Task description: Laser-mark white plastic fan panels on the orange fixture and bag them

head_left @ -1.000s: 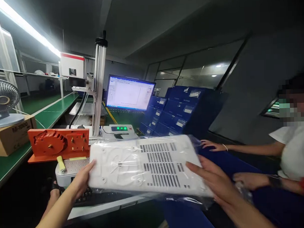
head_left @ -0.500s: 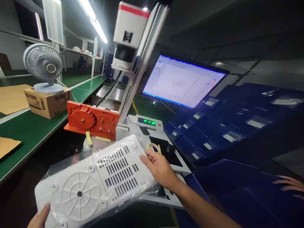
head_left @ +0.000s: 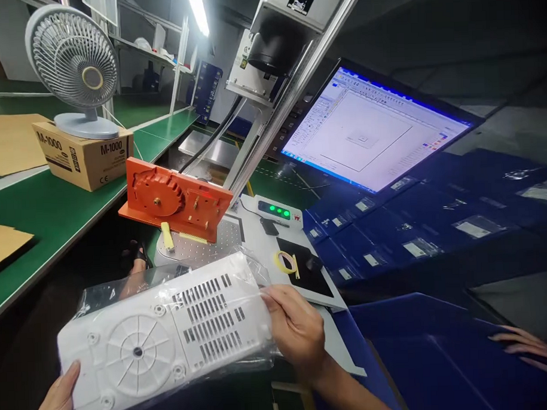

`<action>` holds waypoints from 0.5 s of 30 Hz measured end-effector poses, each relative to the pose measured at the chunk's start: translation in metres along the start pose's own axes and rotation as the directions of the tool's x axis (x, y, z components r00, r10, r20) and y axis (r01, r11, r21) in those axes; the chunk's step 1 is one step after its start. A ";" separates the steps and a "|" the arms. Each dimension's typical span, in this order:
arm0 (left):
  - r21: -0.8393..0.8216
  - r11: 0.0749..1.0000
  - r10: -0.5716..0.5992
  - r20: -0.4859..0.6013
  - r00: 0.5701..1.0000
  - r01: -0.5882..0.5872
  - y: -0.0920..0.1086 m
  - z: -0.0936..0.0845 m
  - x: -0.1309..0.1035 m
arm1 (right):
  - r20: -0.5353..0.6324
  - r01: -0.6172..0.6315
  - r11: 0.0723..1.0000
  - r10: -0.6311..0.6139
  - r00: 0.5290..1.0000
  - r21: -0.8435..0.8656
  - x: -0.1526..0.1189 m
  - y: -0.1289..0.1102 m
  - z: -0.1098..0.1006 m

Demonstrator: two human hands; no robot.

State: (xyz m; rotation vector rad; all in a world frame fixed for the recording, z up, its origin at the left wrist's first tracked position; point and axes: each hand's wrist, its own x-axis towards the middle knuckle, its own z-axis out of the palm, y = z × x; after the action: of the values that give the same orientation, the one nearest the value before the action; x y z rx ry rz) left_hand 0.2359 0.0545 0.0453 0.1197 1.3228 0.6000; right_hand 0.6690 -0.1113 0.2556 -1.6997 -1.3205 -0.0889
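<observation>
A white plastic housing panel (head_left: 171, 367) with rows of vent slots and a round spoked pattern lies tilted before me, partly inside a clear plastic bag (head_left: 110, 294). My left hand (head_left: 58, 395) grips its lower left end, thumb on top. At the opposite end, my right hand (head_left: 298, 324) is closed with its fingers pinching the bag's film, which is pulled taut by the panel's right edge. Just beyond the panel, an orange fixture (head_left: 177, 199) with a round toothed disc stands on a perforated metal plate (head_left: 203, 246).
A marking machine head (head_left: 277, 43) hangs on a metal column above the fixture. Tape (head_left: 286, 262) lies on a black pad beside it. A monitor (head_left: 378, 129) and blue boxes (head_left: 417, 218) stand right. Another person's hand (head_left: 527, 345) shows at the right edge. A fan (head_left: 73, 62) stands left.
My right hand has turned from gripping the panel's right end to pinching the bag there. The panel has shifted slightly left. The view has moved closer to the machine.
</observation>
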 end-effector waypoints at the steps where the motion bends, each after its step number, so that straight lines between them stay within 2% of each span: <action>1: -0.008 1.000 -0.003 0.004 1.000 0.003 0.003 0.000 0.003 | -0.009 0.014 1.000 -0.014 1.000 0.025 -0.003 -0.009 -0.004; 3: -0.014 1.000 -0.003 0.017 1.000 0.003 0.007 -0.001 0.012 | 0.071 -0.009 0.991 0.000 0.997 0.135 -0.009 -0.029 -0.014; 4: -0.015 1.000 0.000 0.025 1.000 0.000 0.009 -0.003 0.018 | 0.179 -0.070 0.972 0.030 0.983 0.224 -0.011 -0.038 -0.020; 5: -0.015 1.000 0.007 0.032 0.999 -0.006 0.011 -0.006 0.024 | 0.325 -0.183 0.930 0.075 0.943 0.319 -0.012 -0.046 -0.026; 6: -0.010 1.000 0.017 0.033 0.999 -0.017 0.013 -0.009 0.031 | 0.495 -0.348 0.854 0.126 0.860 0.387 -0.011 -0.051 -0.031; 7: -0.001 1.000 0.031 0.029 0.999 -0.031 0.014 -0.013 0.037 | 0.663 -0.531 0.752 0.169 0.729 0.391 -0.010 -0.052 -0.035; 8: 0.010 0.999 0.046 0.031 0.998 -0.046 0.015 -0.017 0.041 | 0.788 -0.686 0.646 0.207 0.579 0.334 -0.008 -0.048 -0.038; 9: 0.019 0.998 0.056 0.034 0.998 -0.056 0.016 -0.020 0.044 | 0.856 -0.794 0.555 0.258 0.449 0.249 -0.005 -0.041 -0.040; 10: 0.027 0.998 0.060 0.033 0.998 -0.060 0.017 -0.022 0.045 | 0.866 -0.855 0.489 0.339 0.369 0.172 -0.002 -0.030 -0.042; 11: 0.030 0.998 0.055 0.032 0.998 -0.056 0.017 -0.023 0.044 | 0.823 -0.878 0.462 0.446 0.351 0.124 0.001 -0.017 -0.042; 12: 0.029 0.998 0.046 0.026 0.999 -0.047 0.017 -0.022 0.041 | 0.735 -0.878 0.466 0.557 0.387 0.109 0.003 -0.003 -0.042; 13: 0.028 0.999 0.037 0.017 0.999 -0.038 0.017 -0.020 0.036 | 0.635 -0.861 0.498 0.634 0.441 0.100 0.004 0.009 -0.040; 14: 0.027 0.999 0.030 0.004 1.000 -0.030 0.016 -0.017 0.030 | 0.564 -0.834 0.545 0.663 0.493 0.090 0.004 0.019 -0.038; 15: 0.028 0.999 0.029 -0.012 1.000 -0.029 0.015 -0.012 0.024 | 0.547 -0.800 0.596 0.646 0.532 0.075 0.003 0.026 -0.034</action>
State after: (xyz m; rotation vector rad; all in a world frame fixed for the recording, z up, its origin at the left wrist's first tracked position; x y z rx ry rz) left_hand 0.2220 0.0753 0.0274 0.1583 1.3435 0.6081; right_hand 0.7067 -0.1326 0.2595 -1.9104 -0.7369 1.0624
